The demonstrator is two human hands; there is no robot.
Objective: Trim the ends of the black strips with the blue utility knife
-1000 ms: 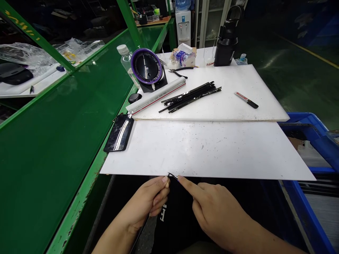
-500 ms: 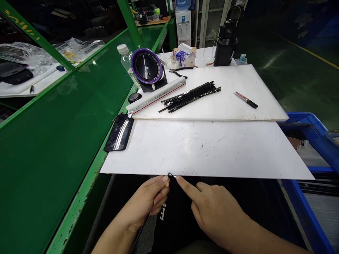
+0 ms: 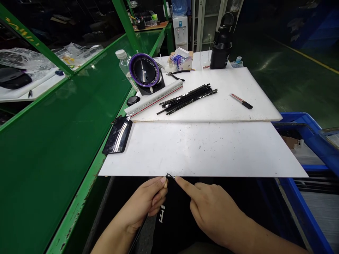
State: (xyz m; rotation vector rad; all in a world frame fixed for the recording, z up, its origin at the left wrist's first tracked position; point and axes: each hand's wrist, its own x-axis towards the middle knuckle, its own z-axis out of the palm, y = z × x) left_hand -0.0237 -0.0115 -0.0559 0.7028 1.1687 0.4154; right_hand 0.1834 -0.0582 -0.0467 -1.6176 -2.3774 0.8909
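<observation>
At far left runs a green metal workbench (image 3: 53,151), with a crumpled clear plastic bag (image 3: 23,58) on a white shelf beyond it. A black glossy smartphone (image 3: 118,135) lies at the left edge of a flat white plastic board (image 3: 201,150). At that board's near edge, the left hand (image 3: 143,199) pinches a thin black strip (image 3: 171,176) narrowly between thumb and fingers. The extended index finger (image 3: 182,185) of the right hand (image 3: 212,211) meets the strip's end, touching or just beside it; I cannot tell which. On a second white board (image 3: 254,106) beyond lie a loose bundle of thin black strips (image 3: 186,100), a long white ruler (image 3: 153,98), black-handled pliers (image 3: 176,74) and a red-and-black utility knife (image 3: 241,101). At far right, a blue plastic crate (image 3: 304,118) holds cardboard and white pieces (image 3: 302,150).
</observation>
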